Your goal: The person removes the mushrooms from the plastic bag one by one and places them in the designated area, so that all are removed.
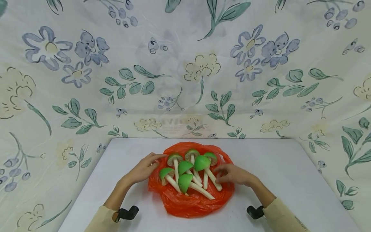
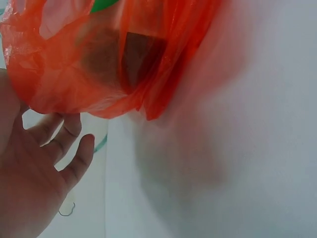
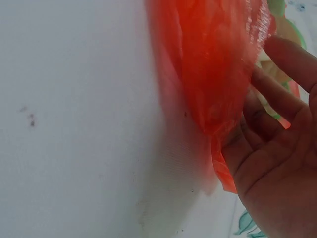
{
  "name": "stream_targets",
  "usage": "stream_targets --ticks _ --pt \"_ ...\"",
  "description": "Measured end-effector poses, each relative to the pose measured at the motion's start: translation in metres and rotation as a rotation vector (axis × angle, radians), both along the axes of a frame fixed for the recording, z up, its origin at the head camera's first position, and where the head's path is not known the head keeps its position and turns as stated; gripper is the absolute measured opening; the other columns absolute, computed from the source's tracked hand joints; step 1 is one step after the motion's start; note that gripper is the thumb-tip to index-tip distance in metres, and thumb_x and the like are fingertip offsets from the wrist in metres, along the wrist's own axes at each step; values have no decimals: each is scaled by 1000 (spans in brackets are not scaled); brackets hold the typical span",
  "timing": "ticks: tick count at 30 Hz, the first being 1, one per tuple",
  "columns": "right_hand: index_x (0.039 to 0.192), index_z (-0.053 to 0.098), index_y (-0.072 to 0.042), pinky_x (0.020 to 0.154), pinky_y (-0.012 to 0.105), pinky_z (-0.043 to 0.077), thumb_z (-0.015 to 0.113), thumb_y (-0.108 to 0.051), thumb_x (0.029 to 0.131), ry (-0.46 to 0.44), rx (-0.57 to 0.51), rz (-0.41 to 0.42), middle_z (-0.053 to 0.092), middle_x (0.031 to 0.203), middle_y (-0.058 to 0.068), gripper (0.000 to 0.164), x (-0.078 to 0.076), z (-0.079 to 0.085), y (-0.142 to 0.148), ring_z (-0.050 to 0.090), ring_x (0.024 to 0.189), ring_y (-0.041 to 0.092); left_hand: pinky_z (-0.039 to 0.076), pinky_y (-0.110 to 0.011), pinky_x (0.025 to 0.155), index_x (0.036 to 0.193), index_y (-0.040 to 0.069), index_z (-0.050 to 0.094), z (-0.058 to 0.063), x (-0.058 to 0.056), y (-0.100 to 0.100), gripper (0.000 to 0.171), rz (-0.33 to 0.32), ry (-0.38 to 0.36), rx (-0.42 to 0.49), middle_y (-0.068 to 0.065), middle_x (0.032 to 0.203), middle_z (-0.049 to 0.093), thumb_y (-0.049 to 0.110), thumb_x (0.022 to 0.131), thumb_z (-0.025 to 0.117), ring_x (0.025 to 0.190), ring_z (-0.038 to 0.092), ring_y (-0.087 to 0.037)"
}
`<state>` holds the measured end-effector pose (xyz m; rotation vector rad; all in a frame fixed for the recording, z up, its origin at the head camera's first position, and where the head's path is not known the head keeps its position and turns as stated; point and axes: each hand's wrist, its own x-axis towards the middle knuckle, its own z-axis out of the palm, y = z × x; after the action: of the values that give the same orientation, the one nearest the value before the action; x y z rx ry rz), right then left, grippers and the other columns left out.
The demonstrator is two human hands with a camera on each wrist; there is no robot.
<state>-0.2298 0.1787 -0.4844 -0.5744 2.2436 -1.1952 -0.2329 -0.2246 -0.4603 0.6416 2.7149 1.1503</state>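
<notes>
Several toy mushrooms with green caps and pale stems lie heaped on an opened red plastic bag at the middle of the table. At the bag's left side is my left hand, its fingers loosely bent at the plastic; in the left wrist view the bag's edge hides some fingertips. My right hand reaches over the bag's right side, thumb and fingers apart, close to the stem of one mushroom. Against the right fingers the side of the bag bunches in the right wrist view.
The white table stretches out on both sides of the bag. Behind and beside it hangs a floral sheet. Black wrist-worn devices show below both hands.
</notes>
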Motion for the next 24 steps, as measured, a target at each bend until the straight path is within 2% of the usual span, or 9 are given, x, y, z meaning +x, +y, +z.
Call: stream_targets --ticks 6,14,24 --pt "120 69 -10 79 34 50 73 -23 90 17 16 20 69 97 1 33 1 0 -3 61 89 19 48 -40 86 135 9 64 -2 -1 -2 37 4 39 15 -10 108 60 2 102 49 102 58 -25" --pt "118 70 -10 77 32 52 75 -23 90 19 25 3 66 98 1 31 0 -4 -7 60 89 19 43 -31 78 129 12 69 -4 -2 -2 41 4 0 31 -10 105 56 -4 100 43 91 51 -20" --pt "116 66 -8 74 30 53 75 -19 88 -4 7 -19 63 96 3 32 1 -9 -8 60 87 20 43 -28 72 135 7 64 -3 1 -3 41 2 12 28 -8 103 52 -1 96 54 89 49 -21"
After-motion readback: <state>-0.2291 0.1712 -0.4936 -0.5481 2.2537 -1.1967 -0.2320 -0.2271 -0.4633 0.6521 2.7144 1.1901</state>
